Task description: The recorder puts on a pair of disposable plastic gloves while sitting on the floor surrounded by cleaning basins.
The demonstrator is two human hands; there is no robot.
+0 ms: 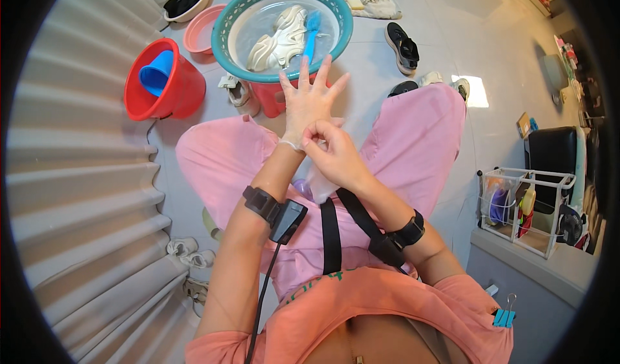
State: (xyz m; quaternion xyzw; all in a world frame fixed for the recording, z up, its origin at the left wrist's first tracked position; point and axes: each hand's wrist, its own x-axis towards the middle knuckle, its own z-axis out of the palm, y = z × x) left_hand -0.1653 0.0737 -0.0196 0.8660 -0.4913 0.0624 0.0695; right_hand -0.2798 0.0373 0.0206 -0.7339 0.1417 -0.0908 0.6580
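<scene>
My left hand (pixel 307 106) is stretched out with its fingers spread, and it appears to wear a thin see-through glove whose pale cuff (pixel 290 144) rings the wrist. Thumb and forefinger of my right hand (pixel 332 151) pinch at that cuff. Below the right hand, a whitish translucent glove or bag (pixel 319 184) hangs over my lap. Just beyond my left fingertips stands a teal-rimmed basin (pixel 223 53) of water on a red support. White shoes (pixel 284 38) lie in the water beside a blue brush (pixel 312 31).
A red bucket (pixel 188 90) holding a blue scoop (pixel 157 73) stands at the left, near a pink basin (pixel 200 31). Black shoes (pixel 402 49) and other shoes lie on the floor. A white wire rack (pixel 549 212) is at the right. A pale curtain (pixel 90 170) hangs along the left.
</scene>
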